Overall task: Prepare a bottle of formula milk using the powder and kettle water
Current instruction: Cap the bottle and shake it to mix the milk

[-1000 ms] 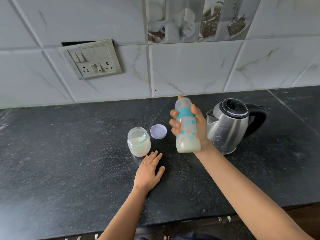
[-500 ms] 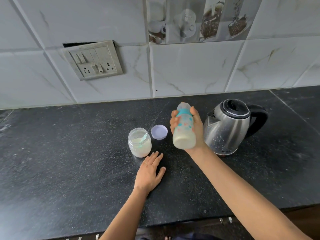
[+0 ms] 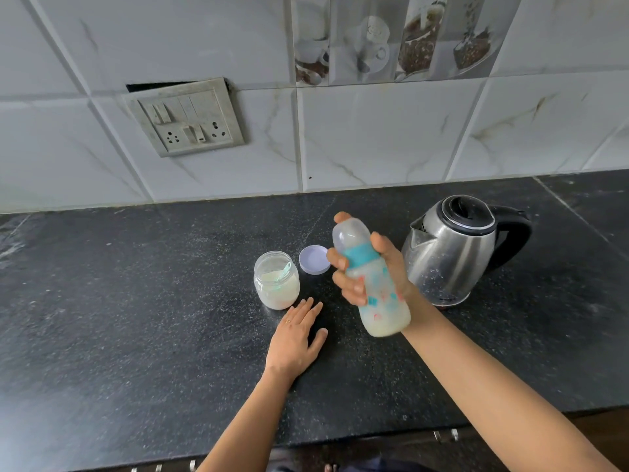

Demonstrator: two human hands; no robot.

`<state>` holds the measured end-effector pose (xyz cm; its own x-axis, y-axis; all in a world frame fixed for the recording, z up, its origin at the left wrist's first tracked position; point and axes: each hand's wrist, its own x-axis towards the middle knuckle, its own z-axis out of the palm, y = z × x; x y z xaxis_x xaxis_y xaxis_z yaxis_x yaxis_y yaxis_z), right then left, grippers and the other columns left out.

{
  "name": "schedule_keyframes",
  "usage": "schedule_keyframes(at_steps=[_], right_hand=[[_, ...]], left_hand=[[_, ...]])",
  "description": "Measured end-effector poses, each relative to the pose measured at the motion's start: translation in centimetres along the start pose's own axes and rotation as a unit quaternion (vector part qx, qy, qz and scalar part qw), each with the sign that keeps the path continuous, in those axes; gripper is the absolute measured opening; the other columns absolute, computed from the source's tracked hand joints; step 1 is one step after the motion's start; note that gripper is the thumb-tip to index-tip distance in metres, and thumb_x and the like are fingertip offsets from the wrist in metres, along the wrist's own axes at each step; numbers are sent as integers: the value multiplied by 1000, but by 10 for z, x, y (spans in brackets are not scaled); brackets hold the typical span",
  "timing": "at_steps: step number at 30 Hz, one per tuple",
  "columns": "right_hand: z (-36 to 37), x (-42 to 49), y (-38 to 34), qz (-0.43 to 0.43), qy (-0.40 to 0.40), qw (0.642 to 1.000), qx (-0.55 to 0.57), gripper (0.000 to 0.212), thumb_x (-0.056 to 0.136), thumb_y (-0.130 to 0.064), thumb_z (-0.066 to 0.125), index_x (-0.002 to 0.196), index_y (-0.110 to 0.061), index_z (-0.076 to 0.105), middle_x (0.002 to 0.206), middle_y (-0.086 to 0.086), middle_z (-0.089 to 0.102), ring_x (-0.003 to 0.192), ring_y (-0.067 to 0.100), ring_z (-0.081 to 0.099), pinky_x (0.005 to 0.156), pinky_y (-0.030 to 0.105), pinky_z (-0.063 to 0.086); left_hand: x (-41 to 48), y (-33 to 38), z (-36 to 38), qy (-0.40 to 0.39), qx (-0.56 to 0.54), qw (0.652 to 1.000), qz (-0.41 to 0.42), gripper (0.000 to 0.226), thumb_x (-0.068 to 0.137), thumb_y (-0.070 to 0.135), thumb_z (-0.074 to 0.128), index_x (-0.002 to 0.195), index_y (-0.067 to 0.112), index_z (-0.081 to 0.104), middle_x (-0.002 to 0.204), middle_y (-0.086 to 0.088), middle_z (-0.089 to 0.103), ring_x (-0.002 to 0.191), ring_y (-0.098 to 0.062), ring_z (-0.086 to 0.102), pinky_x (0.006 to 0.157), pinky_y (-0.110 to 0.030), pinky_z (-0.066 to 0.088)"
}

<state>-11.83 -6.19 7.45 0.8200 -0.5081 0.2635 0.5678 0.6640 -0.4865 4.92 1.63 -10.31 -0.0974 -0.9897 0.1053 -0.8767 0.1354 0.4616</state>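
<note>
My right hand (image 3: 391,267) grips a baby bottle (image 3: 377,301) with a teal collar and clear cap, held above the counter, its top tilted to the left and motion-blurred. Milky liquid fills it. My left hand (image 3: 296,338) lies flat on the black counter, fingers apart, just in front of an open jar of formula powder (image 3: 276,284) with a teal scoop inside. The jar's lilac lid (image 3: 313,259) lies behind it. A steel kettle (image 3: 452,250) with a black handle stands to the right of the bottle, lid closed.
The black stone counter (image 3: 136,335) runs to a tiled wall at the back. A switch and socket plate (image 3: 187,120) hangs loose on the wall at the left. The counter's front edge (image 3: 340,441) is near my body.
The bottle has swung from upright to low, then to a larger, nearer, left-tilted pose, as in shaking. My left hand has stayed flat on the counter.
</note>
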Motion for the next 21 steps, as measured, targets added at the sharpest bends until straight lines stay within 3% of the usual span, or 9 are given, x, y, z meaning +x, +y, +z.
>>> schedule_keyframes(at_steps=[2,5,7,9,12,14,17,19,21], right_hand=[[2,0,1,-16,-1,1000,-22,44,88,-30,63,129,-23,50,95,14,57,66,22,61,55,32,54],[-9,7,-3,-53,111,983,135,45,79,-23,74,116,-12,51,95,16,61,68,26,63,59,38,56],[-17,9,-5,-68,136,965,214,44,75,-19,76,108,-6,50,93,18,62,68,29,64,61,41,57],[-14,7,-5,-45,92,978,185,40,81,-22,70,113,-7,52,95,18,59,69,29,62,62,40,57],[-11,1,-5,-45,30,997,52,40,89,-28,62,126,-19,50,97,16,56,69,26,60,59,35,55],[-5,4,-9,-61,68,994,58,40,85,-27,67,121,-16,53,94,15,58,67,25,61,58,34,55],[-16,7,-17,-111,185,966,144,48,69,-21,80,105,-6,52,87,12,64,65,24,66,56,35,57],[-17,5,-15,-98,176,970,134,51,70,-22,80,108,-9,48,88,11,63,64,23,65,56,35,57],[-12,1,-6,-50,103,990,76,45,81,-26,70,118,-18,47,94,13,59,66,24,61,57,34,55]], left_hand=[[0,0,0,0,0,1000,0,63,93,57,29,149,28,33,157,2,30,147,-12,19,122,-30,10],[0,2,-2,2,-6,1000,-2,64,93,57,28,149,29,32,158,3,28,147,-11,19,122,-31,11],[-1,2,-2,1,-5,1000,-2,64,93,57,28,150,29,32,158,3,28,147,-11,19,122,-30,10],[-1,2,-2,0,-4,1000,-3,63,93,57,28,150,29,31,158,4,27,147,-11,18,122,-29,9],[-1,1,-1,0,1,1000,1,63,94,57,28,150,29,31,158,3,28,147,-11,18,122,-28,9],[0,0,0,0,1,1000,0,63,94,57,29,150,29,31,157,3,29,147,-11,19,122,-28,9],[-1,1,-2,0,-2,1000,-2,63,94,57,29,150,29,31,158,3,28,147,-11,18,122,-29,9],[-1,1,-1,-2,-3,1000,-2,63,94,57,28,150,29,31,158,4,28,147,-11,17,122,-29,9],[-1,1,-2,0,-1,1000,0,63,94,57,29,150,29,31,158,3,29,147,-12,18,122,-29,9]])
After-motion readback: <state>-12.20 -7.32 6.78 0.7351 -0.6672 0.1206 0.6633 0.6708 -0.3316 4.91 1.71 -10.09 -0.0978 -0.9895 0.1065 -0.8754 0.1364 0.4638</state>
